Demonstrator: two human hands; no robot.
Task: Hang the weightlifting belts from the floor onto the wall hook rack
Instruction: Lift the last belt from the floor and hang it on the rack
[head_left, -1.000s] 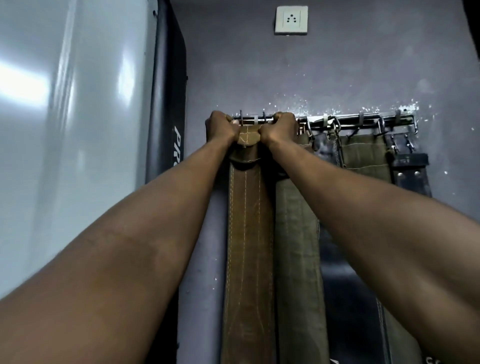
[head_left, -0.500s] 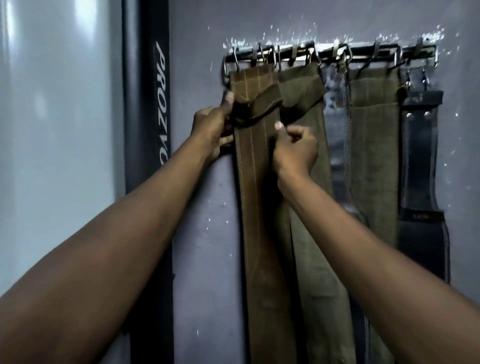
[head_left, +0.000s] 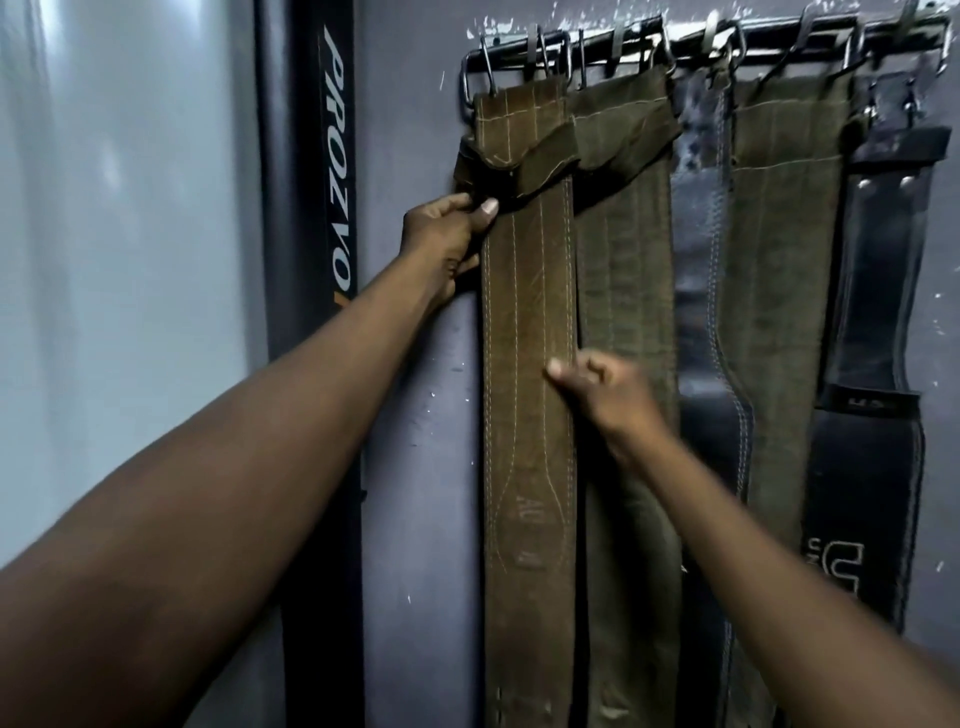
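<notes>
A metal wall hook rack (head_left: 691, 52) runs along the top of the grey wall. Several weightlifting belts hang from it side by side. The leftmost is a brown belt (head_left: 527, 374) with pale stitching, its top folded over a hook. My left hand (head_left: 449, 228) pinches that belt's left edge just under the fold. My right hand (head_left: 605, 395) hovers lower, in front of the seam between the brown belt and the olive belt (head_left: 623, 270), fingers loosely curled and holding nothing. Further right hang a dark blue belt (head_left: 698, 312), another olive belt (head_left: 784, 291) and a black leather belt (head_left: 872, 415).
A tall black padded upright (head_left: 311, 312) with white lettering stands against the wall just left of the belts. A pale glossy panel (head_left: 124, 260) fills the far left. The floor is out of view.
Both hands came down from the rack after hooking the brown belt. The right hand let go and dropped lower; the left stays at the belt's upper edge. The view moved closer.
</notes>
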